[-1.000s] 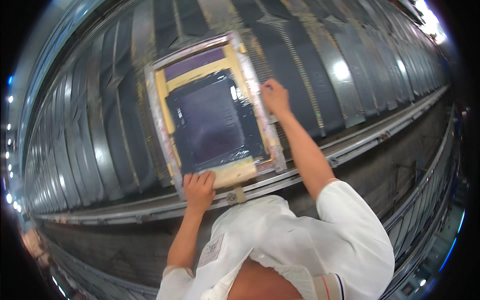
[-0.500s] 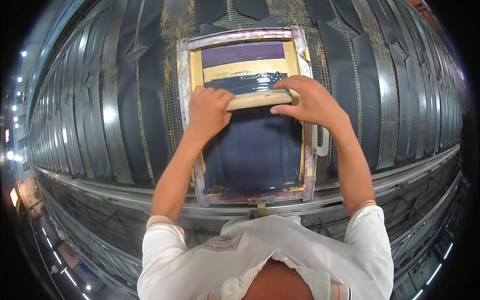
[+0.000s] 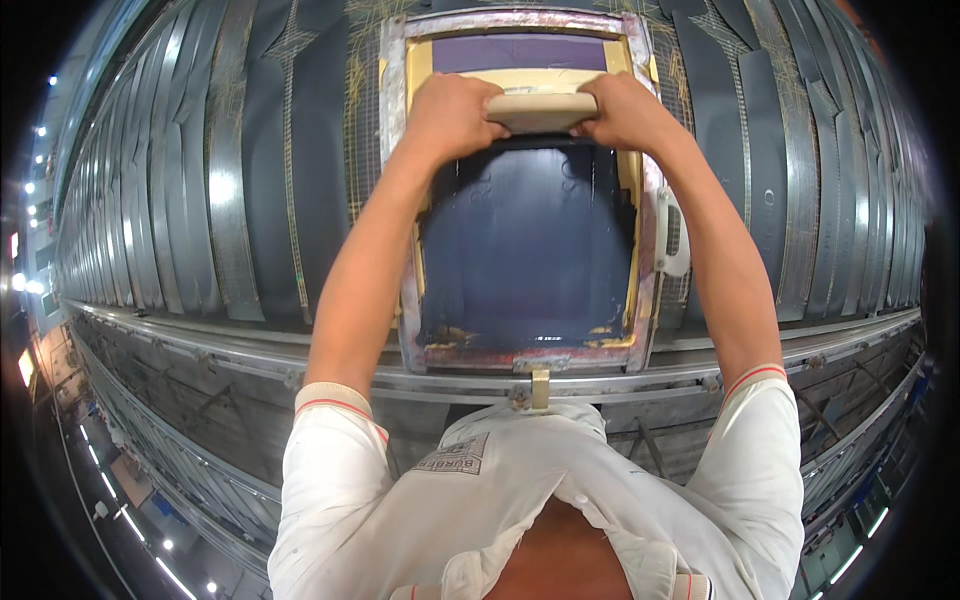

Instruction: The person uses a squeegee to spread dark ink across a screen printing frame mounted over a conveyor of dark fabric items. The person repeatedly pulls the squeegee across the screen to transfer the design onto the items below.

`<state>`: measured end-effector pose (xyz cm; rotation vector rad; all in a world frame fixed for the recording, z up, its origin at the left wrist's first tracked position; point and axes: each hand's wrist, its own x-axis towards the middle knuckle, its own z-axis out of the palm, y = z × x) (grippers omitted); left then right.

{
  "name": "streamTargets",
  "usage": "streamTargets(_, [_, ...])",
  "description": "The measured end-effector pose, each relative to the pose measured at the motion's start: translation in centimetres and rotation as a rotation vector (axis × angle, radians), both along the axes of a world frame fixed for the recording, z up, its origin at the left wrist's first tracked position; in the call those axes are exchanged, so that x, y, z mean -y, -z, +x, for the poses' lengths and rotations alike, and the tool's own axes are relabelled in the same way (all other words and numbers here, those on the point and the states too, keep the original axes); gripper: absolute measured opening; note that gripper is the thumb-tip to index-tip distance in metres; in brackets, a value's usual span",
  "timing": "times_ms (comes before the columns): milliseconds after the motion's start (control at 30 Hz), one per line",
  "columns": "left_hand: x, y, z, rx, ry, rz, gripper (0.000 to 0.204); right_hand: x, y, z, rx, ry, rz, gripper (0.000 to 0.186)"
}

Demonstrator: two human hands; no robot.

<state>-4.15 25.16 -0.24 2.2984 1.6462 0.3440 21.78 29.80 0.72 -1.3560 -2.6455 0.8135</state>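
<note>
A screen printing frame (image 3: pixel 395 75) with a pale, stained rim lies on a long table in front of me. Dark blue ink coats its mesh (image 3: pixel 530 240), and yellowish tape lines the inner edges. Across the far part of the mesh stands a squeegee (image 3: pixel 540 110) with a pale handle. My left hand (image 3: pixel 450 115) is closed around the squeegee's left end. At its right end my right hand (image 3: pixel 630 115) grips it, fingers wrapped over the far side. The squeegee's blade edge is mostly hidden beneath the handle.
Dark flat panels (image 3: pixel 275 180) lie in rows along the table to both sides, with yellow-marked mesh strips between them. A white handle (image 3: pixel 675 235) sticks out from the frame's right side. A metal rail (image 3: pixel 460 385) runs along the table's near edge, with a small brass-coloured bracket (image 3: pixel 540 388).
Both hands have moved the squeegee away from me to the frame's far part. My right hand, loosely around its end before, is now closed on it. The whole view has shifted slightly.
</note>
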Motion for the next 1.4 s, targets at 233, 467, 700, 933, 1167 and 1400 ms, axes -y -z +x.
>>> streamTargets(233, [19.2, 0.1, 2.8, 0.025, 0.053, -0.02, 0.02, 18.1, 0.6, 2.8, -0.07, -0.083, 0.122, 0.014])
streamTargets(467, [21.9, -0.5, 3.1, 0.084, 0.052, 0.008, 0.021, 20.9, -1.0, 3.4, 0.034, -0.061, 0.032, 0.025])
streamTargets(700, [2.7, -1.8, 0.2, -0.023, 0.067, -0.057, 0.037, 2.4, -1.3, 0.7, 0.071, -0.029, -0.016, 0.031])
streamTargets(933, [-4.4, -1.9, -0.2, -0.025, 0.006, -0.206, 0.043, -5.1, -0.9, -0.7, 0.132, 0.04, -0.191, 0.036])
streamTargets(1167, [1.6, -1.0, 0.5, -0.052, 0.005, -0.107, 0.038, 1.5, -0.3, 0.3, -0.027, -0.002, -0.06, 0.028])
streamTargets(1400, [21.7, 0.3, 3.3, 0.075, 0.018, 0.014, 0.017, 20.5, 0.4, 3.2, -0.009, -0.09, 0.053, 0.021])
